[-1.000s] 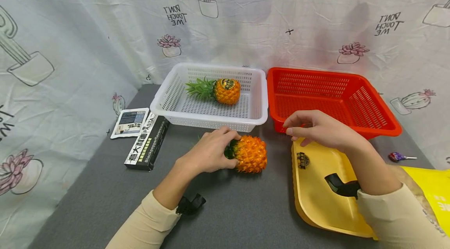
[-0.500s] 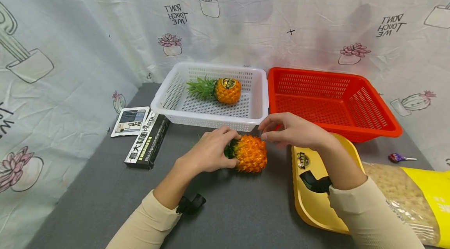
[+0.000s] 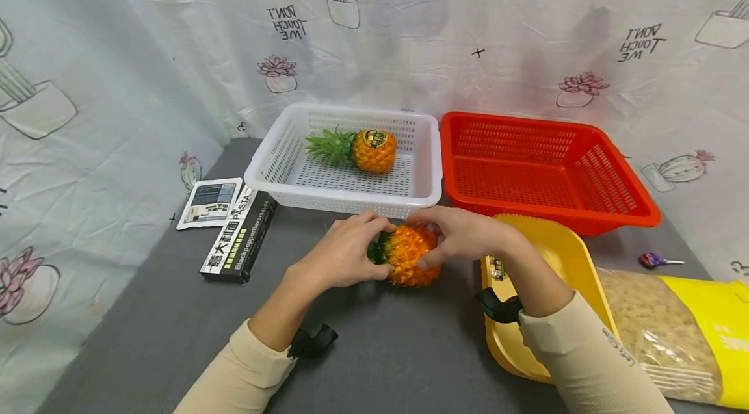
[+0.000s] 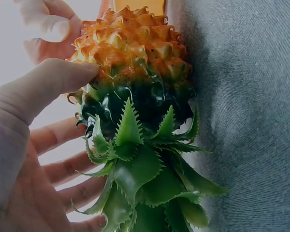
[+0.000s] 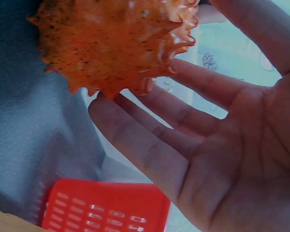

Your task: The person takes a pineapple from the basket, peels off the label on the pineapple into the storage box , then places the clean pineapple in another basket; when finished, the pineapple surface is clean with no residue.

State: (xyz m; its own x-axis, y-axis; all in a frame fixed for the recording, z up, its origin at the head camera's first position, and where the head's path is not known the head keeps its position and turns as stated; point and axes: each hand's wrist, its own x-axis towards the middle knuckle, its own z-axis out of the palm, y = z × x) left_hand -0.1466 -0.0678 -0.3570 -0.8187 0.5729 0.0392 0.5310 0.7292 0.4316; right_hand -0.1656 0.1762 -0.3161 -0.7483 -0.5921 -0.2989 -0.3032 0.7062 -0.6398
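Note:
A spiky orange pineapple (image 3: 407,255) with a dark green shoulder lies on its side on the grey table, its leafy crown pointing left. My left hand (image 3: 345,250) grips it where the crown meets the body. The left wrist view shows that thumb on the fruit's skin and the other fingers beside and behind the green leaves (image 4: 140,179). Around the bottom end curls my right hand (image 3: 465,233), thumb in front and fingers behind. In the right wrist view these fingers touch the spiky base (image 5: 111,48). Most of the crown is hidden by my left hand in the head view.
Behind stand a white basket (image 3: 351,198) holding another pineapple (image 3: 374,151) and a red basket (image 3: 544,203). A yellow tray (image 3: 570,251) lies under my right forearm. Pasta bag (image 3: 661,336) and lollipop (image 3: 651,260) lie right; pasta box (image 3: 240,235) and white packet (image 3: 209,203) left.
My right hand has moved left from above the yellow tray to the pineapple and now holds its bottom end. The left hand keeps its grip, and the pineapple has hardly moved.

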